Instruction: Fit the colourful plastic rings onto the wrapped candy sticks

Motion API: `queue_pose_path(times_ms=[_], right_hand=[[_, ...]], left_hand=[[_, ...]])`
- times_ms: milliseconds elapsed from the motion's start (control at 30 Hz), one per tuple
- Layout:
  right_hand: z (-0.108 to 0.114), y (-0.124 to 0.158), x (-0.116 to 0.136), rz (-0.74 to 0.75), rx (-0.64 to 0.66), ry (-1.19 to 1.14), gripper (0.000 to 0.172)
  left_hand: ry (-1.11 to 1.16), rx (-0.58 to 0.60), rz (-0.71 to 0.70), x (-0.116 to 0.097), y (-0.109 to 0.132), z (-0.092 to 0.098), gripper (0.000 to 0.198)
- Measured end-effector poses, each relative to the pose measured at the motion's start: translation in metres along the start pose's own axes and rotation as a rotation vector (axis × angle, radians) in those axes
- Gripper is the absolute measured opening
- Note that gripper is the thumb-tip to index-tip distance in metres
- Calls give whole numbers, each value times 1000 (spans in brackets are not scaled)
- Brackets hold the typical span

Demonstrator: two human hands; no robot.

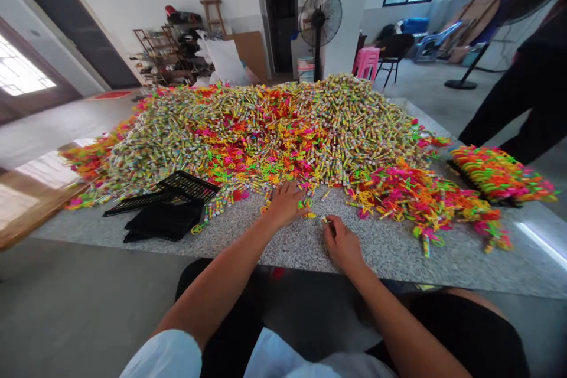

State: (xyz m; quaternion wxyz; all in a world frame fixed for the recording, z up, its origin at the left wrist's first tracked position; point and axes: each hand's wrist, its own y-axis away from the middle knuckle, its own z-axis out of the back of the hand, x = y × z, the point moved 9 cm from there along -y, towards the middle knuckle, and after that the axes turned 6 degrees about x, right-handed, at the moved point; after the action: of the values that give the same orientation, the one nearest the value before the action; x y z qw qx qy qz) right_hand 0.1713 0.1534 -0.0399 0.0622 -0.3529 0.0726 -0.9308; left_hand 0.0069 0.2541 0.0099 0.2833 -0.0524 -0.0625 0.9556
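Observation:
A large heap of small printed tubes (pixel 354 124) mixed with bright plastic loop-shaped pieces (pixel 261 153) covers the stone-topped table (pixel 248 233). At the heap's front edge my left hand (pixel 286 205) lies palm down with its fingers spread, touching the nearest pieces. A few yellow and green pieces (pixel 306 205) lie by its thumb. To the right and closer to me, my right hand (pixel 343 243) rests on the tabletop, fingers closed around a small tube (pixel 325 220) whose pale end sticks out. The rest of that tube is hidden by the fingers.
Black plastic grid trays (pixel 166 218) are stacked at left. Assembled-looking colourful pieces (pixel 425 195) lie loose at right, beside a filled black tray (pixel 500 174). A person in dark trousers (pixel 509 94) stands at the table's right. Behind are a standing fan (pixel 319 18) and pink stools (pixel 367 62).

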Motion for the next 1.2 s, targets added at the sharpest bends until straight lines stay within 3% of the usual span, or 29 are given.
queue_pose_path(times_ms=[267,400,500,600,767,900,1067,1200], right_hand=[[-2,-2,2,-9,25,20,29],[6,-1,5,25,-18,6,27],[3,-1,16,87,20,49,24],[-3,0,25,93,79,137,17],[-6,0,23,91,66,142,14],[-2,-2,12,104,-13,-11,15],[14,-1,6,72,-160,-218,12],[38,3,9,60,-309,-285,10]], left_hand=[[-7,-11,30,-29,20,-3,59],[15,34,-122,-41,17,-2,52],[104,84,-241,-48,23,-6,59],[218,123,-286,-47,32,-12,61],[274,33,-227,-25,41,-8,53],[269,28,-230,-15,43,-7,43],[367,-58,-230,-31,46,8,28],[487,-14,-69,-37,45,9,15]])
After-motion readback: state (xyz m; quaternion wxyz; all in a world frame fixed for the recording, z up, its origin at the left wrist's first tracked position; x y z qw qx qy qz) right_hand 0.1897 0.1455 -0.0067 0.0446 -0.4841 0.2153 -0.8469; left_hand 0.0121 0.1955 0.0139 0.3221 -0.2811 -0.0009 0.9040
